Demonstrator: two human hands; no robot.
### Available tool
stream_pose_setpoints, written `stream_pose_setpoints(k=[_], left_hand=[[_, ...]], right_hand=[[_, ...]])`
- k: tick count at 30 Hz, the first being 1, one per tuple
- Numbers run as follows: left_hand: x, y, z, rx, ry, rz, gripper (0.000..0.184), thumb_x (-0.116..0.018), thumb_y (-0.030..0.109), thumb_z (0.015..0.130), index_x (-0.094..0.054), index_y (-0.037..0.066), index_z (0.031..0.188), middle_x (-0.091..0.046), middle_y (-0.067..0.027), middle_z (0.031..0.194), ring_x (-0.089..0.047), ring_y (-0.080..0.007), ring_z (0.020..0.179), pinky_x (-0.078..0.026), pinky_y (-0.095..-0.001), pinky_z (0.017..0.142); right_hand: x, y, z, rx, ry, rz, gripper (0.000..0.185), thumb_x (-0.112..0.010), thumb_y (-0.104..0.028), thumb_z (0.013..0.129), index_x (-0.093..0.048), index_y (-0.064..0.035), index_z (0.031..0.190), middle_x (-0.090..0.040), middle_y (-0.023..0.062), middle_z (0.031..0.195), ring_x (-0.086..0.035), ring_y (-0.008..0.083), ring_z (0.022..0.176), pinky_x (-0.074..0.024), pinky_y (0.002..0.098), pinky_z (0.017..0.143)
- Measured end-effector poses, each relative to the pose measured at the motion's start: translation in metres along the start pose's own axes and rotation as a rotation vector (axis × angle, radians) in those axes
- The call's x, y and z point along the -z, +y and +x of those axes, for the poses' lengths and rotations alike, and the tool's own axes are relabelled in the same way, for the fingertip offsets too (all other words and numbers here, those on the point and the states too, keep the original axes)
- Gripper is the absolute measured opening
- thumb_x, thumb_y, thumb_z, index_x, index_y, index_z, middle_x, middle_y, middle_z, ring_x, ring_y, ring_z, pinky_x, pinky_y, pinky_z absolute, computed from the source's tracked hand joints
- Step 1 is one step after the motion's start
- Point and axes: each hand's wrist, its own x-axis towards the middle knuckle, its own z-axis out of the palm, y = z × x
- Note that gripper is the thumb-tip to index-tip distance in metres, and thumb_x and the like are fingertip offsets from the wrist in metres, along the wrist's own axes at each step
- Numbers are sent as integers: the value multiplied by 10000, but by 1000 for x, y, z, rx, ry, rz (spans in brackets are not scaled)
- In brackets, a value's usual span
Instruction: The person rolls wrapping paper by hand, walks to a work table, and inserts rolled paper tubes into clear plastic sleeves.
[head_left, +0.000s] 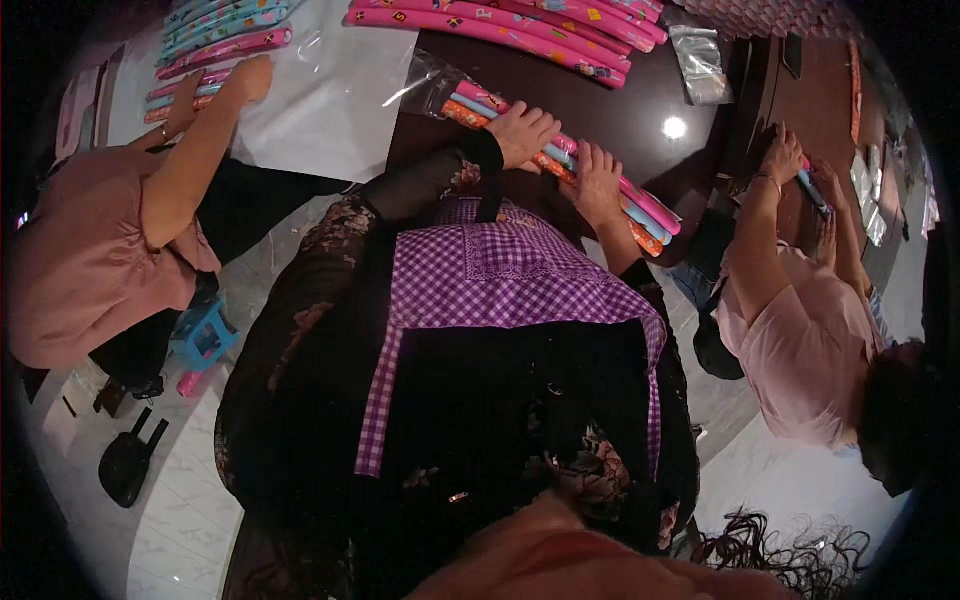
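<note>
A pink, a light blue and an orange printed roll (648,222) lie side by side as a bundle on the dark table, slanting from upper left to lower right. Clear plastic (428,82) sticks out past their upper left end. My left hand (523,133) is closed over the upper part of the bundle, its fingers across the rolls. Further down, my right hand (598,183) grips the same bundle near its middle, the fingers pointing up over the pink roll. The undersides of the rolls are hidden.
Long pink printed rolls (500,35) lie at the table's far side, beside flat clear bags (702,65). On the left, a person (110,250) handles rolls on a white sheet (325,95). At right, another person (800,330) holds a small bundle. A blue stool (204,335) stands below.
</note>
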Motion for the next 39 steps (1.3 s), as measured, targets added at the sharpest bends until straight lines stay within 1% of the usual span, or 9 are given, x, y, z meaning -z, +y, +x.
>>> stream_pose_setpoints(k=[2,4,5,9,11,16,25,31,39], left_hand=[[3,-1,-1,29,-50,-70,963,-686,610,686,-349,33,1379,-420,-101,1315,-398,-277,1190,-323,-439,974],[4,-10,-11,-19,214,-191,1001,-723,592,621,-352,58,1381,-406,-104,1336,-370,-293,1230,-318,-459,974],[9,-16,-18,-17,168,-218,1055,-751,577,590,-311,83,1412,-340,-127,1418,-302,-330,1307,-272,-503,1029],[16,-51,-41,-7,129,-138,1075,-766,573,571,-313,71,1406,-357,-132,1402,-317,-339,1293,-259,-514,1045],[13,-62,-44,19,-99,-80,1111,-767,574,608,-241,63,1443,-328,-145,1427,-289,-326,1322,-225,-502,1088],[3,-54,-25,-26,-51,-59,927,-729,536,683,-371,-29,1325,-460,-123,1167,-441,-287,1062,-357,-399,946],[-4,-24,-12,0,10,7,904,-651,613,726,-390,-8,1330,-478,-114,1153,-450,-258,1041,-364,-386,889],[7,-16,-13,39,59,-134,941,-654,617,719,-336,32,1384,-429,-134,1303,-388,-297,1218,-316,-473,1005],[3,-13,-14,-5,85,-34,876,-741,490,674,-387,55,1346,-430,-97,1306,-366,-269,1245,-262,-513,1053]], right_hand=[[0,1,-4,4,30,12,843,-753,-277,622,-361,-18,1322,-471,154,1219,-457,336,1094,-348,468,917],[-1,4,-6,-20,-4,36,843,-757,-275,625,-360,-16,1322,-471,153,1227,-451,338,1107,-344,468,920],[1,3,-7,-42,-30,51,855,-762,-276,629,-350,-23,1333,-459,156,1249,-440,343,1129,-336,478,937],[8,3,-8,-110,-115,59,871,-768,-278,632,-334,-40,1348,-437,164,1285,-418,351,1161,-318,494,971],[8,0,-6,-112,-123,54,875,-772,-273,628,-333,-40,1349,-438,163,1285,-417,351,1162,-318,492,970],[7,0,-3,-102,-138,67,880,-783,-259,616,-339,-43,1345,-441,164,1281,-416,349,1161,-327,489,955],[7,-9,15,-49,-93,-10,857,-783,-260,608,-367,-38,1323,-475,161,1239,-461,326,1115,-359,463,919],[8,-11,21,-31,-102,-5,887,-791,-296,635,-332,-22,1343,-454,152,1247,-445,312,1134,-353,456,923],[22,25,-20,-41,-65,80,1098,-810,-427,572,-239,-8,1411,-343,178,1398,-349,351,1278,-274,479,1047]])
